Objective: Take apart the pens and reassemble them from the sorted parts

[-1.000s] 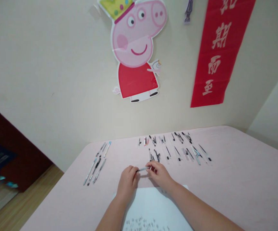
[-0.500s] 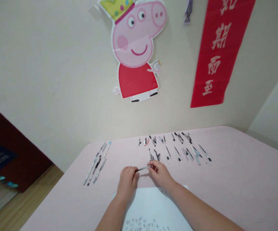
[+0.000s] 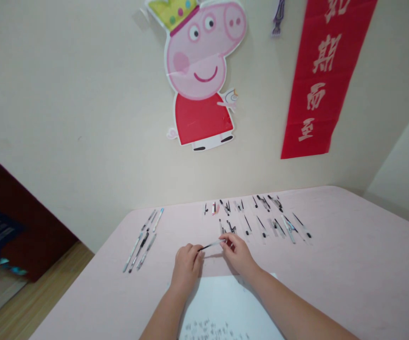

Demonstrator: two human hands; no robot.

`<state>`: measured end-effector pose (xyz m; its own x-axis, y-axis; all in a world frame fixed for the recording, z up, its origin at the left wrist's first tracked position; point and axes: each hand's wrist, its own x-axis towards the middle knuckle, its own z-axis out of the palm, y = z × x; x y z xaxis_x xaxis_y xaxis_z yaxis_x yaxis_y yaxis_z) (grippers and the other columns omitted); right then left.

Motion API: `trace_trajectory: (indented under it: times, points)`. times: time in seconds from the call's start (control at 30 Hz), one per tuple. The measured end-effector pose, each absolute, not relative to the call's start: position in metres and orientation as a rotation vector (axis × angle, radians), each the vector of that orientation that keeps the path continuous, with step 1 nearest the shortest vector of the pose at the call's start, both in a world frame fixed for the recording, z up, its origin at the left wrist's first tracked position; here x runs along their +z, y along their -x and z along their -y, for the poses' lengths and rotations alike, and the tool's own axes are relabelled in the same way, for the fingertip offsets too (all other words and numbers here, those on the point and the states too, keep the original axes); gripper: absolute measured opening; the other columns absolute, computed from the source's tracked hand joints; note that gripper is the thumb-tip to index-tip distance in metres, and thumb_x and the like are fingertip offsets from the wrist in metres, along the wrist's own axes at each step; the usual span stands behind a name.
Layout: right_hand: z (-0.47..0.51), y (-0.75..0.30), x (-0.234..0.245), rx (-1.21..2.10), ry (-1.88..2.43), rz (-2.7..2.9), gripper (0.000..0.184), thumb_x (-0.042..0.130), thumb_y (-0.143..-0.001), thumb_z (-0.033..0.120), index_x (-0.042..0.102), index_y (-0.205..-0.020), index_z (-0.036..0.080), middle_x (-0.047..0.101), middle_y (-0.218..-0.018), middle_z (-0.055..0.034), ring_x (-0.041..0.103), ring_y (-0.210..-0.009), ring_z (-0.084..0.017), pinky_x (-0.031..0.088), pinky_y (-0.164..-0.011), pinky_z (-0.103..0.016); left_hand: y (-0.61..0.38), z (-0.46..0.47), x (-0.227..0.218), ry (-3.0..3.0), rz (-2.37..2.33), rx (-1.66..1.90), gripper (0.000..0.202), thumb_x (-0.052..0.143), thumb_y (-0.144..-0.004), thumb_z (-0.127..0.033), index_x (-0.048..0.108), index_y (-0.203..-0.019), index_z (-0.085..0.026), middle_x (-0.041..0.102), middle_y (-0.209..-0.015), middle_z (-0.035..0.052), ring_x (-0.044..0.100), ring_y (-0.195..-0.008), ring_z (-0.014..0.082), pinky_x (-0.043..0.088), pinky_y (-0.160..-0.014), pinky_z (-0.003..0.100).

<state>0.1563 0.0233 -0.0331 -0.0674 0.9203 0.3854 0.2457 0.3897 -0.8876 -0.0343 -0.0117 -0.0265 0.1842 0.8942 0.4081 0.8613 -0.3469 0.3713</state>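
Between my two hands, above the pink tabletop, stretches a thin pen (image 3: 210,245), dark toward the left and clear or whitish toward the right. Whether it is a whole pen or parts of one, I cannot tell. My left hand (image 3: 187,263) is closed around its dark end. The fingers of my right hand (image 3: 237,250) pinch its pale end. Just beyond my right hand lie several pen parts (image 3: 247,226), dark thin pieces and clear tubes, set out in two rows. A sheet of white paper (image 3: 225,297) with handwriting lies under my forearms.
Several pens (image 3: 143,245) lie in a group at the left of the pink tablecloth (image 3: 349,264). Behind the table, the wall carries a pink pig cutout (image 3: 204,113) and a red banner (image 3: 317,99). A dark red panel (image 3: 16,236) stands at the far left.
My right hand has shifted slightly up and to the right, and more of the pen's pale part shows between the hands. My left hand has barely moved.
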Motion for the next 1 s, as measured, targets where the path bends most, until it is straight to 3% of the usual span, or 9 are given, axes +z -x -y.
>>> trace_trajectory:
  times: [0.63,1.0]
  points:
    - [-0.026,-0.164,-0.033,0.722,1.133,1.401,0.024,0.048,-0.085,0.033,0.063,-0.092,0.017,0.066,-0.084,-0.0063,0.057,-0.071,-0.018,0.046,-0.064,-0.029,0.039,0.009,-0.030,-2.268,-1.807,0.968,0.026,0.035,-0.092,-0.024,0.060,-0.089,-0.017,0.061,-0.082,0.0074,0.057,-0.079,0.0229,0.044,-0.073,0.037]
    - [-0.015,-0.155,-0.034,0.662,1.188,1.926,0.016,0.054,-0.078,0.016,0.066,-0.089,0.018,0.067,-0.080,-0.0035,0.057,-0.065,-0.015,0.043,-0.065,-0.027,0.040,0.007,-0.031,-2.215,-1.814,1.071,0.024,0.036,-0.091,-0.025,0.058,-0.086,-0.019,0.061,-0.079,0.0066,0.058,-0.077,0.0224,0.046,-0.071,0.036]
